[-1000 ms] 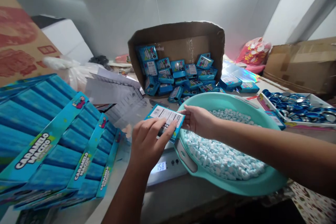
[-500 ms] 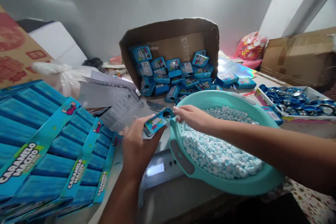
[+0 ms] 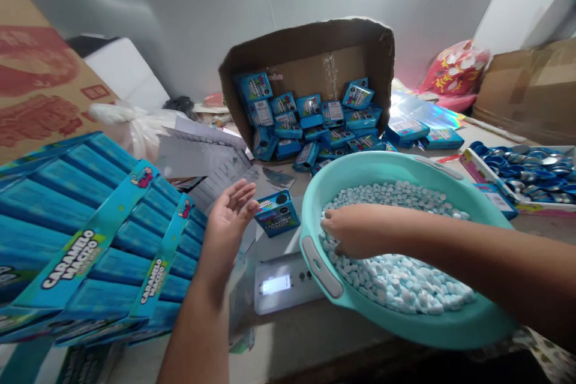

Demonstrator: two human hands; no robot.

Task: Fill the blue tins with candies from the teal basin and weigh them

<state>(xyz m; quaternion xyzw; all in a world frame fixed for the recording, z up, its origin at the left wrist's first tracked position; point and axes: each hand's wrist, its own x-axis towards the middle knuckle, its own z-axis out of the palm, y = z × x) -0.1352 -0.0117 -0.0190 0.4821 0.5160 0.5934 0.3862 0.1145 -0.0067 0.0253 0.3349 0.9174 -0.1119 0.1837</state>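
My left hand [image 3: 231,219] is open, palm turned inward, its fingers spread beside a small blue candy box [image 3: 281,222]. That box stands upright on a white digital scale [image 3: 265,306] with a lit display, and a dark round hole shows in its top. Reaching into a turquoise basin [image 3: 396,327], my right hand [image 3: 355,229] has its fingers curled down among pale blue and white candies [image 3: 405,285]. The candies partly cover those fingertips.
Blue display cartons [image 3: 112,252] are stacked at the left. A tipped cardboard box [image 3: 310,48] at the back holds several small blue boxes. At the right, a tray [image 3: 531,207] carries blue and silver lids. A red patterned bag [image 3: 456,69] sits behind.
My left hand has let go of the candy box, which now stands on the scale. My right hand has moved from the box's top down into the candies. The view has shifted slightly.
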